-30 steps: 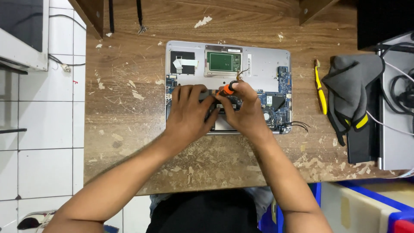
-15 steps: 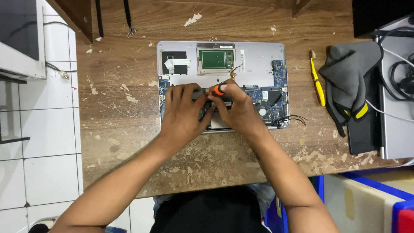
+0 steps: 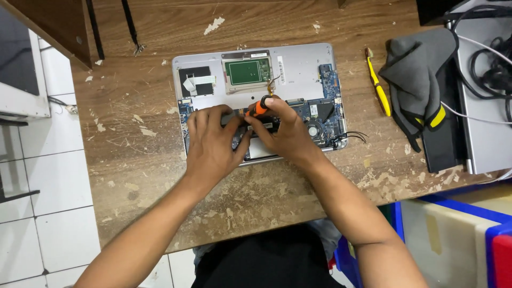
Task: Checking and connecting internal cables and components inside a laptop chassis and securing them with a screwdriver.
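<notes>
An opened silver laptop base (image 3: 304, 64) lies on the worn wooden table (image 3: 160, 42), its blue circuit board (image 3: 325, 109) and green module (image 3: 247, 71) exposed. My right hand (image 3: 285, 130) grips an orange-and-black screwdriver (image 3: 257, 108) over the board's middle. My left hand (image 3: 213, 144) rests flat on the laptop's near left part, fingers by the screwdriver's shaft. What lies under the hands is hidden.
A yellow-handled tool (image 3: 380, 90) lies right of the laptop. A grey cloth with yellow trim (image 3: 418, 74) sits on a black device, beside a silver laptop with cables (image 3: 488, 85). Blue bins (image 3: 458, 234) stand at lower right. White tiled floor (image 3: 42, 213) lies left.
The view has drifted, so the laptop sits a bit further left and higher in frame. Both hands stay on the laptop with the screwdriver in the same place.
</notes>
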